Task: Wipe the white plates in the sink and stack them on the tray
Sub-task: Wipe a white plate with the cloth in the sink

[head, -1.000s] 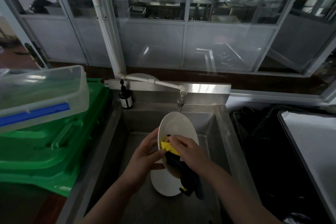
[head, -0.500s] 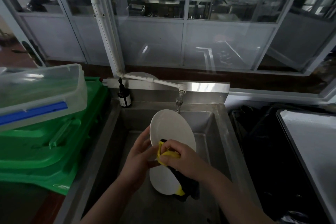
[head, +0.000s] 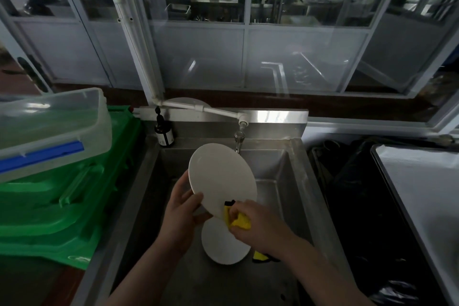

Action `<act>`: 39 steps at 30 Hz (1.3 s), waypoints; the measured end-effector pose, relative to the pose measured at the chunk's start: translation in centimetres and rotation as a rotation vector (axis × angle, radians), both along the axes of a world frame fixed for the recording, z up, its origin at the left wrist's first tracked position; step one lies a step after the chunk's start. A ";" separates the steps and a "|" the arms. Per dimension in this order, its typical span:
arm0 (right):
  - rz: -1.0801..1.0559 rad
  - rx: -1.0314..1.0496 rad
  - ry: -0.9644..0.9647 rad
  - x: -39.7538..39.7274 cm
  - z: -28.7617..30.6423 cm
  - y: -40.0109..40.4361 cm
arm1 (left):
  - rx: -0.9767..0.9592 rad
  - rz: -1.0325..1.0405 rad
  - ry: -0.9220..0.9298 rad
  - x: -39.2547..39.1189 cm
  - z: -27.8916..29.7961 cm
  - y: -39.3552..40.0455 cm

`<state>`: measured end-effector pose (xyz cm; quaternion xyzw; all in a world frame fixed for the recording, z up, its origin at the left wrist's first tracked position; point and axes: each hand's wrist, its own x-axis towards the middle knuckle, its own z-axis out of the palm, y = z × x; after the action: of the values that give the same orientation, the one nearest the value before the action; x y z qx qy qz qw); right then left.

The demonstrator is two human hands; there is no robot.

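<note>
**Plate held tilted over the sink**

While the left hand (head: 182,211) grips the lower left edge of a white plate (head: 221,176) at frame centre, the right hand (head: 258,223) pinches a yellow cloth (head: 238,221) against its lower rim. A second plate (head: 221,246) lies below in the sink (head: 293,181). Green crates (head: 62,206) sit at left.
</note>
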<state>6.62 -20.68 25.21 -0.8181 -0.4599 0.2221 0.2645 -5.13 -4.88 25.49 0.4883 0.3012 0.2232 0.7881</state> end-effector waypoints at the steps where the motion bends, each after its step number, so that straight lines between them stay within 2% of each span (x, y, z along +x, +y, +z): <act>1: -0.009 -0.007 -0.004 0.2 -0.3 -0.3 | 0.000 -0.003 0.007 0.0 0.0 0.1; 16: -0.120 -0.085 -0.162 4.5 -2.5 -4.1 | 0.012 -0.095 0.028 0.1 0.0 0.1; 29: -0.438 0.082 -0.016 9.3 -4.2 -8.1 | 0.032 -0.186 0.057 0.9 -0.7 -1.5; 35: -0.545 0.030 -0.012 11.2 -5.4 -11.3 | 0.050 -0.198 0.070 2.0 -1.2 -2.7; 39: -0.601 -0.118 -0.031 12.8 -6.8 -13.7 | 0.058 -0.212 0.089 2.6 -1.6 -3.5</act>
<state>19.45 -34.42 18.45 -0.9347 -0.1876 0.1480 0.2632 -2.55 -8.36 23.90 0.5493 0.2761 0.1254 0.7786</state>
